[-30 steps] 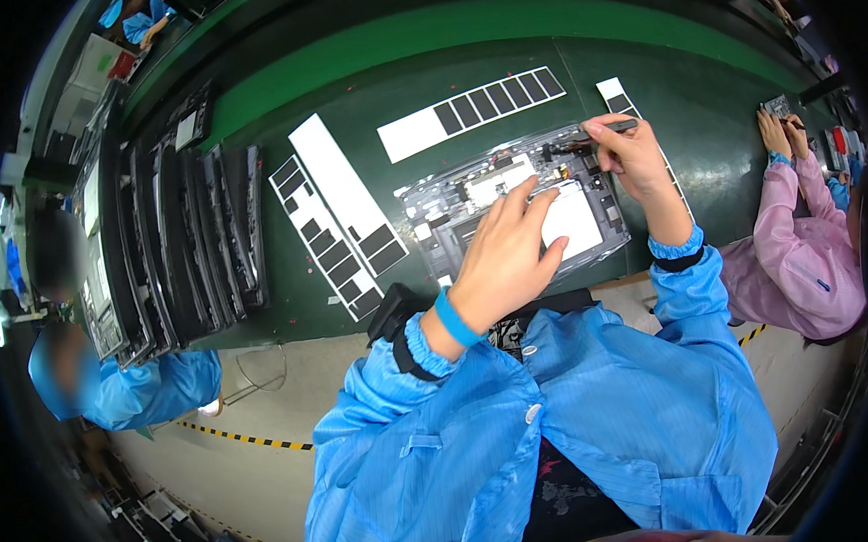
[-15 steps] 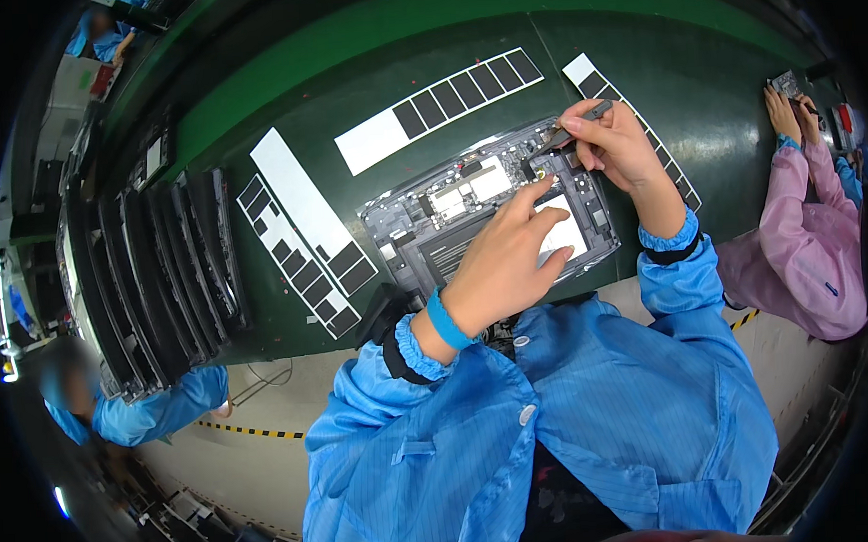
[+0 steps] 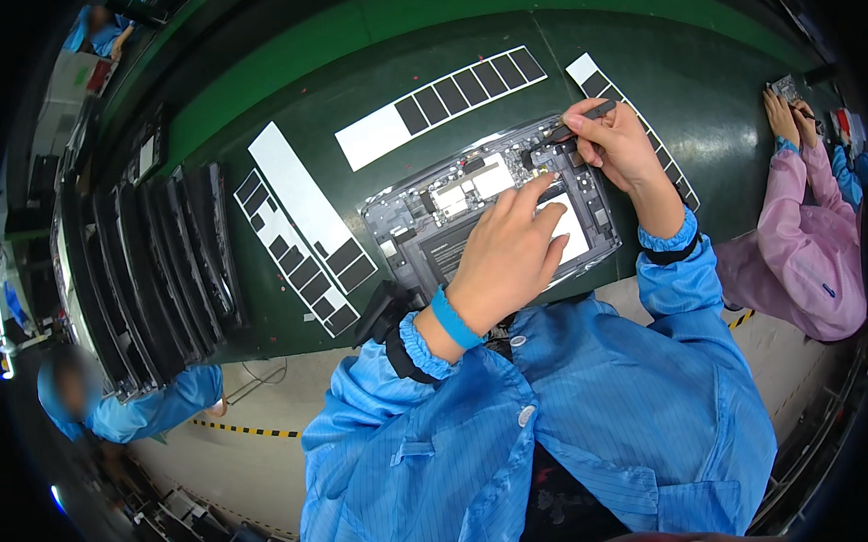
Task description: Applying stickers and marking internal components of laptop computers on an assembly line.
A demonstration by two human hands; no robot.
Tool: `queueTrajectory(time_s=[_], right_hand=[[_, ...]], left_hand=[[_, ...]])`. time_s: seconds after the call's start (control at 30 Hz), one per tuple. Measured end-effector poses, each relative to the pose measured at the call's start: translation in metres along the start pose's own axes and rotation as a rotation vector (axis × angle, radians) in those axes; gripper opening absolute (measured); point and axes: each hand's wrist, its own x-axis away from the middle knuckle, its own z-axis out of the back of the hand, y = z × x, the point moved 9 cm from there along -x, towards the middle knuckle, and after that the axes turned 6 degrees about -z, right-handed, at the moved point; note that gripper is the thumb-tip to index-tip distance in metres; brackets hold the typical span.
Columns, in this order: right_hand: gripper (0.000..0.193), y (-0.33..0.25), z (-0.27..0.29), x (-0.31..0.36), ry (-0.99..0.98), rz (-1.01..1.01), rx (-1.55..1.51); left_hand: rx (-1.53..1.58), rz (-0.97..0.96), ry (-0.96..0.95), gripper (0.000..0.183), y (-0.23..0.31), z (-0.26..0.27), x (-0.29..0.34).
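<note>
The left hand (image 3: 510,254) lies flat, fingers spread, steadying the opened laptop chassis (image 3: 489,216) on the green tabletop (image 3: 256,96); the right hand (image 3: 621,145) pinches a dark tool (image 3: 582,116) over its far-right corner.

**Person's arms and hands, head view**

Left hand (image 3: 508,259): palm down, fingers spread and extended toward one o'clock; blue wristband, blue sleeve entering from seven o'clock.
Right hand (image 3: 619,145): fingers curled in a pinch, pointing toward ten o'clock; forearm rising from five o'clock, black cuff.
</note>
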Motion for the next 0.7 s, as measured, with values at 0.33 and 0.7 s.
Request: queueTrajectory(time_s=[0.33,0.7], right_hand=[[0.014,0.002,0.001,-0.003,-0.011,0.02,-0.029],[0.02,-0.001,0.001,0.003,0.03,0.067,0.008]], left_hand=[[-0.345,0.012,0.033,0.053,0.006,-0.007,0.002],[-0.372,0.024,0.049,0.056,0.006,-0.005,0.003]])
